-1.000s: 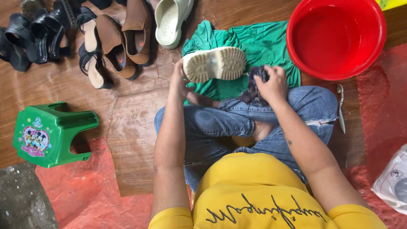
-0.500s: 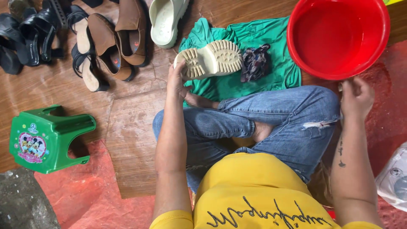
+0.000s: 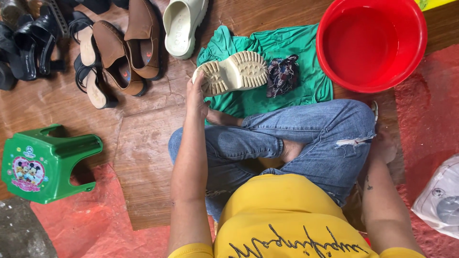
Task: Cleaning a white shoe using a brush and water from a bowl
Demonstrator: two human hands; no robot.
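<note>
My left hand (image 3: 198,95) grips a cream clog (image 3: 234,71) by its heel end and holds it sole-up over a green shirt (image 3: 291,45) spread on the wooden floor. A dark patterned rag (image 3: 282,74) lies on the shirt just right of the clog. My right hand (image 3: 385,145) is low beside my right knee, partly hidden by the jeans. It touches or lies near a thin white brush-like thing (image 3: 374,111) on the floor. Whether its fingers are closed on it does not show.
A red basin (image 3: 370,83) of water stands at the upper right. Another cream clog (image 3: 184,26), brown shoes (image 3: 129,52) and black sandals (image 3: 28,43) lie at the upper left. A green plastic stool (image 3: 45,165) sits on its side at left. A white bag (image 3: 442,200) lies at right.
My right hand has let go of the dark rag, passed the basin's edge and dropped down beside my right knee. My left hand still holds the clog.
</note>
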